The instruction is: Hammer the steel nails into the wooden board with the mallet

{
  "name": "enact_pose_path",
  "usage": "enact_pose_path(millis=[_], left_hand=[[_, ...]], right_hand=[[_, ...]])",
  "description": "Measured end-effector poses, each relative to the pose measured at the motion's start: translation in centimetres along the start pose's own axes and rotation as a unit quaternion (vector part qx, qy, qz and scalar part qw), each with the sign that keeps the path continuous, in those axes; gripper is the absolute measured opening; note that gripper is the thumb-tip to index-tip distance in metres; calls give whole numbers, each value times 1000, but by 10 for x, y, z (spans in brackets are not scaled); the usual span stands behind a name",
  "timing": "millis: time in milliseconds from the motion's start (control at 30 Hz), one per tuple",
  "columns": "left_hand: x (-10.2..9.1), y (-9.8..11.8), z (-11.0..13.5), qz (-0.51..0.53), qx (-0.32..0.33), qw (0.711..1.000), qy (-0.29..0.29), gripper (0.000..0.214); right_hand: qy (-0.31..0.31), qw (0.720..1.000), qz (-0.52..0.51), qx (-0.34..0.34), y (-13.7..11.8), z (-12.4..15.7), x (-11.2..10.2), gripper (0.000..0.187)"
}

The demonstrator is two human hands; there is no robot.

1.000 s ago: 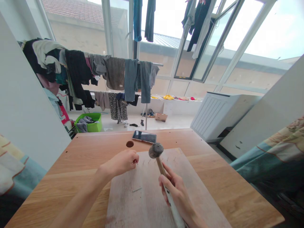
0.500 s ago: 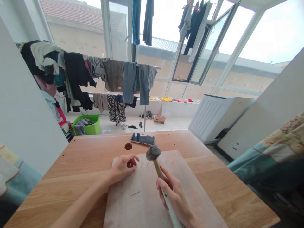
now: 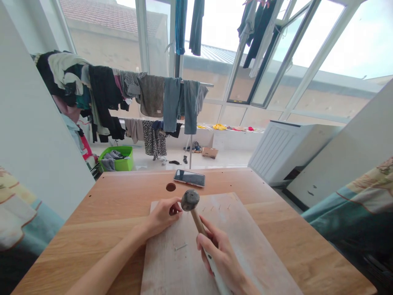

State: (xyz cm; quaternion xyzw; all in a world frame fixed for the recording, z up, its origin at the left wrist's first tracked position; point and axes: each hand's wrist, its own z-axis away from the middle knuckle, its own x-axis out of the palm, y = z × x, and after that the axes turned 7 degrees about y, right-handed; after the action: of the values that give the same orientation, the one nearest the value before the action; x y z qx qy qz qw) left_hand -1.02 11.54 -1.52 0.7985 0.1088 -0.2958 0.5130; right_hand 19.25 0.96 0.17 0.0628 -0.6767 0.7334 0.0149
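My right hand (image 3: 220, 248) is wrapped round the handle of a hammer (image 3: 190, 200) with a dark, rounded head. The head hovers over the far part of a pale wooden board (image 3: 167, 270). Beside the head, my left hand (image 3: 163, 215) rests at the board's far left, thumb and fingers curled towards each other in a pinch. Whatever lies between those fingertips is hidden. To the right of the hammer head, several thin nails (image 3: 220, 207) stand up in a row along the board. One loose nail (image 3: 181, 247) lies flat nearer to me.
The board lies on a wooden table (image 3: 92, 233) with a round hole (image 3: 170, 187). A phone (image 3: 189, 178) lies near the far edge. Beyond are a laundry rack with clothes (image 3: 152, 96), a green basket (image 3: 125, 164) and a white appliance (image 3: 273, 151). Curtains (image 3: 365, 196) hang at both sides.
The hammer head has moved left, up to my left fingertips. My left fingers have drawn closer together. The whole view has shifted slightly, so the table sits further right.
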Motion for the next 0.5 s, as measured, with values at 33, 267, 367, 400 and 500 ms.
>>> enact_pose_path(millis=[33,267,367,400,500], left_hand=[[0,0,0,-1,-1,1000,-1,18],[0,-2,0,-10,-3,1000,3,12],[0,-3,-1,-13,-2,1000,7,15],[-1,-3,-1,-13,-1,1000,7,14],[0,-4,0,-12,-3,1000,4,14]], right_hand=[[-2,1000,2,-1,2,1,0,62],[-23,999,31,-5,4,4,-1,58],[-24,999,40,-2,6,5,0,59],[-23,999,38,-3,6,5,1,59],[-14,999,39,2,6,5,1,60]])
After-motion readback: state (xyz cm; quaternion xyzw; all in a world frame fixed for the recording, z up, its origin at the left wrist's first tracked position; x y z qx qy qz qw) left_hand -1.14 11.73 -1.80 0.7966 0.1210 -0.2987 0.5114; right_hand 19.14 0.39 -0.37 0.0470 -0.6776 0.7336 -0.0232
